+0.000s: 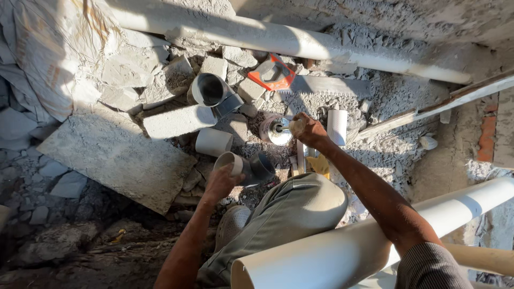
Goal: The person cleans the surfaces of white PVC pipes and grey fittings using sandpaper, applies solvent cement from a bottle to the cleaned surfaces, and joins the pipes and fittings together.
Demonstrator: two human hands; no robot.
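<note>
The grey pipe fitting (247,167), an angled piece with two open sockets, lies on the rubble just ahead of the person's bent knee (300,206). The left hand (220,182) is closed around its nearer, lighter socket, fingers wrapped over the rim. Just beyond and to the right, a small open tin (277,130) stands among the debris; the right hand (305,128) is at its mouth, fingers pinched together on something small, though what exactly it grips cannot be made out. A short white pipe offcut (337,127) stands just beside that hand, and another short white offcut (213,142) lies near the fitting. A larger grey fitting (211,91) rests further out among broken concrete blocks (176,121). An orange-handled hand saw (292,80) lies beyond the tin. A long white pipe (278,40) runs across the top of the scene, and a wide white pipe (342,251) lies across the person's lap. A flat concrete slab (115,155) sits to the left.
</note>
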